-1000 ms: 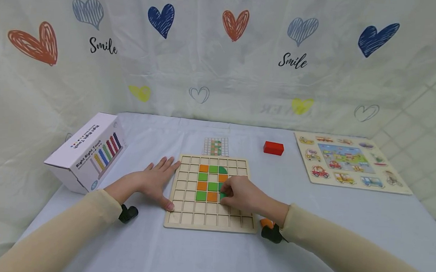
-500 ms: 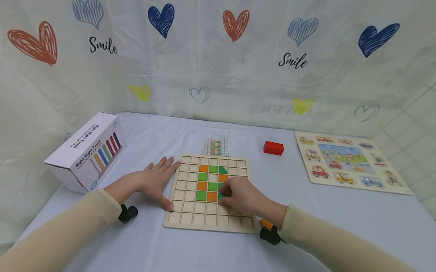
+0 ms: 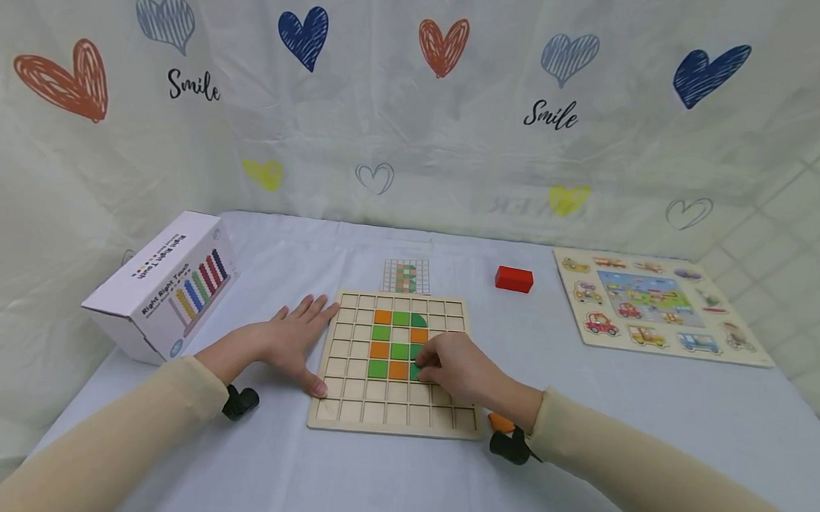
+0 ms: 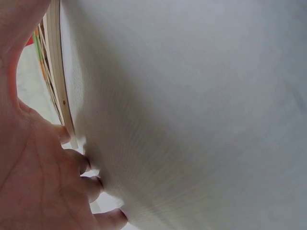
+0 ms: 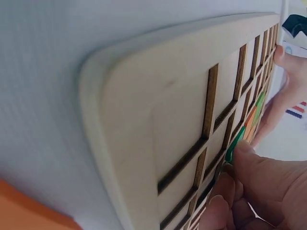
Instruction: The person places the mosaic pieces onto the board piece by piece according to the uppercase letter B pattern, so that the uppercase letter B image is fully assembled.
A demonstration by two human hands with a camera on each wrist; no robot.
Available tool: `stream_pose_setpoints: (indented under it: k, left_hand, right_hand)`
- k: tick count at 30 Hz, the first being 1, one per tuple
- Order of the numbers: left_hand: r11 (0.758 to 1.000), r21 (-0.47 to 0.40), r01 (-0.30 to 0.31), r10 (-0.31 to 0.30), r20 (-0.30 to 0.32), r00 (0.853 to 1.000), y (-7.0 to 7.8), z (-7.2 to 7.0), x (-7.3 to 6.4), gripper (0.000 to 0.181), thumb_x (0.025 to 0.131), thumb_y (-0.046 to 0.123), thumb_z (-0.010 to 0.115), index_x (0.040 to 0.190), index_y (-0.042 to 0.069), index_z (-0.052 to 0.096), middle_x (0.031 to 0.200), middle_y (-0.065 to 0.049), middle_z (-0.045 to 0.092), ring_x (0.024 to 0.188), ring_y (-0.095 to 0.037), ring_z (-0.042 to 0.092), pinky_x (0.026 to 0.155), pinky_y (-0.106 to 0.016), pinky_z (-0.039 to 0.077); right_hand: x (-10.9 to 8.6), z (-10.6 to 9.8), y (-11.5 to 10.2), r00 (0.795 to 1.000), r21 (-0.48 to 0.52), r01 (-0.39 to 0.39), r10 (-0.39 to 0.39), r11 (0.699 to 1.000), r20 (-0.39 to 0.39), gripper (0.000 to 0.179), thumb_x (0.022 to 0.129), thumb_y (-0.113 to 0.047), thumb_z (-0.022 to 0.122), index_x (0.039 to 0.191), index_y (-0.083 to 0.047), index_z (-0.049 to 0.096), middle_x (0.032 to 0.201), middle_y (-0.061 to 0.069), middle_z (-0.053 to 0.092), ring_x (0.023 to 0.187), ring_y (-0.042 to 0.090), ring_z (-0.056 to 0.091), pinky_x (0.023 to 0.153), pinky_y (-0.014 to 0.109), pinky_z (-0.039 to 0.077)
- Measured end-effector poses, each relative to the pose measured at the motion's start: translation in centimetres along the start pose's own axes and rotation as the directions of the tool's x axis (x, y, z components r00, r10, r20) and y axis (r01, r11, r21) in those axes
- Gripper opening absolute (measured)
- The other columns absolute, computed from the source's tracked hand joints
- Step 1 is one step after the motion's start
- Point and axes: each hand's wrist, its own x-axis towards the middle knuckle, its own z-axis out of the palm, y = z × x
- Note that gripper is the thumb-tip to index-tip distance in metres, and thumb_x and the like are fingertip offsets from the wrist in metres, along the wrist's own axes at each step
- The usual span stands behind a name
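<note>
A square wooden grid board (image 3: pixel 376 412) lies on the cloth in front of me, with orange and green tiles set in its middle cells. My left hand (image 3: pixel 288 348) spreads flat at the board's left edge, thumb on the lower left rim and fingertips beside the upper left corner. Over the right part of the board, my right hand (image 3: pixel 458 366) pinches a dark green tile (image 5: pixel 234 143) between thumb and fingers. That tile is at the cell right of the lowest orange tile (image 3: pixel 399 370); the fingers partly hide it. The hand also covers several cells to the right.
Behind the board lies a pattern card (image 3: pixel 407 276) with a printed grid. A red block (image 3: pixel 514 279) sits to its right, and a vehicle picture puzzle (image 3: pixel 658 305) farther right. On the left stands a white box (image 3: pixel 164 287). An orange piece (image 3: pixel 501 423) lies near my right wrist.
The right hand makes only tiny shifts over the same cell, and the dark green tile now appears lined up with the tiles beside it. The left hand stays put.
</note>
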Motion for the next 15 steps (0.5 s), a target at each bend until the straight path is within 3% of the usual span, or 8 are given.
stream_pose_setpoints:
  k: [15]
  left_hand:
    - [1.000, 0.001, 0.006, -0.006, -0.009, 1.000, -0.12, 0.13, 0.19, 0.143, 0.066, 0.071, 0.084, 0.164, 0.004, 0.005, 0.171, -0.025, -0.002, 0.158, -0.048, -0.005, 0.121, -0.074, 0.005]
  right_hand:
    - [-0.36, 0.28, 0.45, 0.999, -0.017, 0.021, -0.021, 1.000, -0.049, 0.005, 0.084, -0.007, 0.083, 0.084, -0.008, 0.078, 0.074, -0.003, 0.069, 0.069, 0.010, 0.057, 0.065, 0.022, 0.052]
